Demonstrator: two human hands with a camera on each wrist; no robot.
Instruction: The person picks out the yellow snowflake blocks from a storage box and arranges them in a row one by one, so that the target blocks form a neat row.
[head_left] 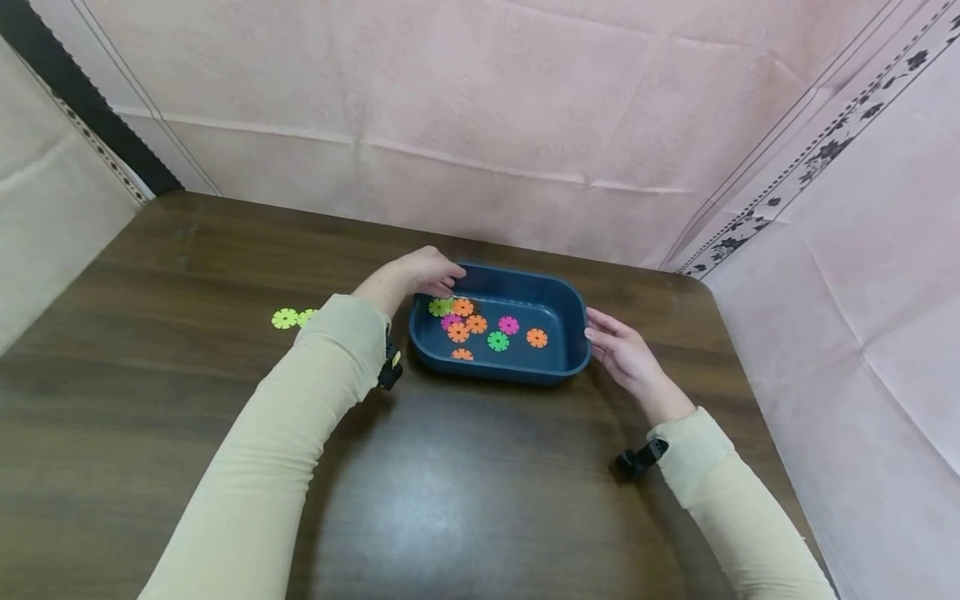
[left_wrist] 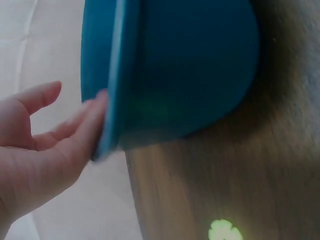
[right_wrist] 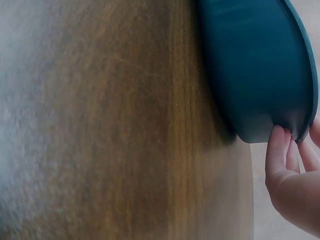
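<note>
A dark blue plastic tub (head_left: 517,367) sits on the wooden table, with several flower-shaped discs in orange, pink, green and yellow on its floor. Over the tub's back left corner reaches my left hand (head_left: 429,271). In the left wrist view its fingers (left_wrist: 92,120) lie extended at the rim, while the thumb stands apart from it. My right hand (head_left: 626,354) holds the tub's right end. The right wrist view shows its fingers (right_wrist: 276,150) against the outer wall just under the rim, with another digit at the rim itself.
Two yellow-green discs (head_left: 285,318) lie on the table left of the tub, one partly hidden by the left sleeve (head_left: 322,367). A pale cloth backdrop (head_left: 465,108) rises behind the table's back edge, and another cloth hangs along the right side.
</note>
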